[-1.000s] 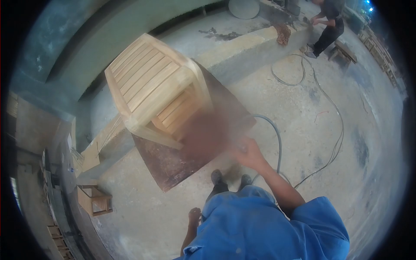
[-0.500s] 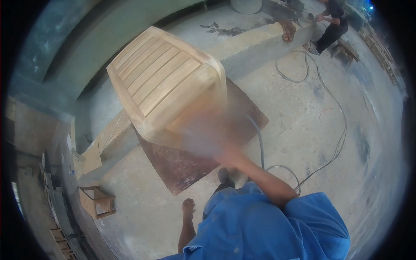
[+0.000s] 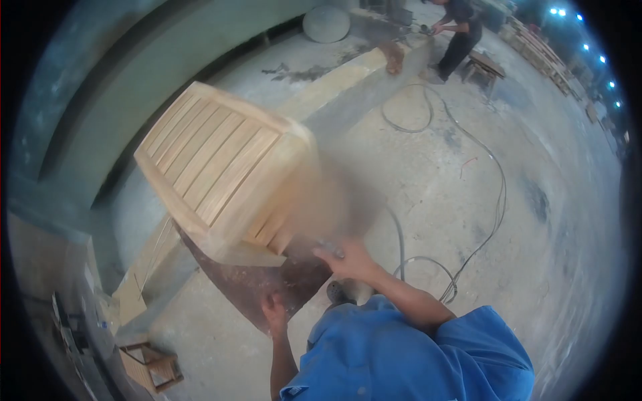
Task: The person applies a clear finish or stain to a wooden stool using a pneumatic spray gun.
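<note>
A pale wooden piece with slats (image 3: 210, 160), shaped like a chair, rests tilted on a dark reddish-brown board (image 3: 234, 287). Its near lower corner faces me, beside my right hand. My right hand (image 3: 351, 259) is closed around a small grey hand tool (image 3: 329, 251), whose kind I cannot make out. A brownish haze blurs the air just beyond the tool and hides part of the wood. Lower and to the left, my left hand (image 3: 275, 313) is held out over the board's near edge, its fingers apart and nothing in it.
A grey hose (image 3: 498, 200) loops across the concrete floor on the right. Behind the wooden piece runs a low concrete ledge (image 3: 348, 87). Another person (image 3: 458, 33) works at the far end. A small wooden stool (image 3: 152, 367) lies at lower left.
My right hand, blurred before against the wood, has drawn back a little and shows the tool. My left hand has risen forward toward the board. The view has shifted, moving the scene left and down.
</note>
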The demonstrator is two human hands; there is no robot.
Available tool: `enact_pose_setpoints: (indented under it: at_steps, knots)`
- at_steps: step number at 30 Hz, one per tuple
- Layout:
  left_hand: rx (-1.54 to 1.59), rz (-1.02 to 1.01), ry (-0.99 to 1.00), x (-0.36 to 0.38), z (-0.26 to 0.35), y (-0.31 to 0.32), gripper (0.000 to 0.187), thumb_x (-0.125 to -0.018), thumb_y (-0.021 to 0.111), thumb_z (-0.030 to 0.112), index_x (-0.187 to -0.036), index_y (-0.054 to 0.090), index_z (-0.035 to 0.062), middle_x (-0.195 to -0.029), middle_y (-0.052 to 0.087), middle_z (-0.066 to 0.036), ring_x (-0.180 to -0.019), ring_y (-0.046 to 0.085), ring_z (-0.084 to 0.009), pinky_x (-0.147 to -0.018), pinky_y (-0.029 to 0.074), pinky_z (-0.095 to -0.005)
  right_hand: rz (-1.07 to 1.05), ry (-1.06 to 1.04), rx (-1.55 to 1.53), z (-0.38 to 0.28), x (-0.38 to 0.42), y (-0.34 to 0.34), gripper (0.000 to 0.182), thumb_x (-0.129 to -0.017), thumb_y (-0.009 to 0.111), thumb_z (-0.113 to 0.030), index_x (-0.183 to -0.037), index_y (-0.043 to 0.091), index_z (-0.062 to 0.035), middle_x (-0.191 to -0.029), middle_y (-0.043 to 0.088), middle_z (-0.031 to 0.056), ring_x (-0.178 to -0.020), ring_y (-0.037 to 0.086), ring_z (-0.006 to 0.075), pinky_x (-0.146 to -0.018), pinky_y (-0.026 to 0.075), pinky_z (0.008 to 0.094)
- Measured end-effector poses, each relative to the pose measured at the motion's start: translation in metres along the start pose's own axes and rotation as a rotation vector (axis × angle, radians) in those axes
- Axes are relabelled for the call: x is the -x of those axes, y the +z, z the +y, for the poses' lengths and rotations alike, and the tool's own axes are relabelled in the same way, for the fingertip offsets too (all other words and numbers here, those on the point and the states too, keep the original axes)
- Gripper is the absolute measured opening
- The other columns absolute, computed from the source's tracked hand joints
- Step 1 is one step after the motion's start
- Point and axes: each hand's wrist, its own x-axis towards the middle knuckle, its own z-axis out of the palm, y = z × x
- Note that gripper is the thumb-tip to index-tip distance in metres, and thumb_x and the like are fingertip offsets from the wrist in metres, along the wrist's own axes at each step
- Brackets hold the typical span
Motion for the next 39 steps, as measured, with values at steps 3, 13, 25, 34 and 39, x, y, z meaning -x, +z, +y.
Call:
enact_pose_setpoints:
  at_steps: [3, 13, 25, 34, 39]
  knots:
    - [-0.05, 0.118, 0.129, -0.029, 0.055, 0.023, 0.056, -0.099, 0.057, 0.017, -0.146, 0.034, -0.004, -0.137, 0.047, -0.019, -0.124, 0.049, -0.0262, -0.103, 0.041, -0.0374, 0.097, -0.027, -0.003, -0.022, 0.014, -0.039, 0.055, -0.087, 0.073, -0.025, -0.137, 0.055, -0.0113, -0.112, 0.069, 0.0199, -0.098, 0.068, 0.0386, -0.083, 0.054, 0.0392]
    - [-0.05, 0.109, 0.261, -0.08, 0.137, 0.051, 0.064, -0.096, 0.06, 0.011, -0.148, 0.027, -0.0069, -0.143, 0.042, -0.026, -0.13, 0.044, -0.0317, -0.107, 0.039, -0.0424, 0.233, -0.325, 0.022, -0.144, 0.022, -0.145, 0.055, -0.086, 0.072, -0.018, -0.137, 0.054, -0.0035, -0.108, 0.07, 0.0197, -0.089, 0.072, 0.0252, -0.078, 0.053, 0.0306]
    - [-0.083, 0.169, 0.184, -0.053, 0.115, 0.049, 0.066, -0.096, 0.06, 0.013, -0.15, 0.026, -0.0029, -0.147, 0.039, -0.029, -0.137, 0.041, -0.0362, -0.109, 0.038, -0.0449, 0.13, -0.163, 0.26, -0.139, 0.026, -0.155, 0.05, -0.086, 0.072, -0.022, -0.134, 0.059, -0.0098, -0.105, 0.072, 0.0174, -0.09, 0.072, 0.034, -0.08, 0.055, 0.0362]
    - [-0.128, 0.16, 0.289, -0.06, 0.105, 0.045, 0.065, -0.097, 0.059, 0.015, -0.15, 0.026, -0.0027, -0.148, 0.039, -0.027, -0.137, 0.041, -0.0364, -0.109, 0.037, -0.0475, 0.279, -0.386, 0.16, -0.152, 0.001, -0.16, 0.054, -0.087, 0.072, -0.023, -0.137, 0.055, -0.0094, -0.099, 0.072, 0.0191, -0.082, 0.073, 0.0291, -0.075, 0.055, 0.0354]
    - [-0.086, 0.188, 0.268, -0.055, 0.105, 0.046, 0.064, -0.097, 0.059, 0.016, -0.149, 0.028, -0.0055, -0.146, 0.041, -0.026, -0.135, 0.042, -0.0346, -0.112, 0.035, -0.0447, 0.069, -0.31, 0.106, -0.121, 0.022, -0.158, 0.055, -0.088, 0.071, -0.022, -0.139, 0.054, -0.0121, -0.105, 0.072, 0.0175, -0.086, 0.073, 0.0303, -0.079, 0.055, 0.0358]
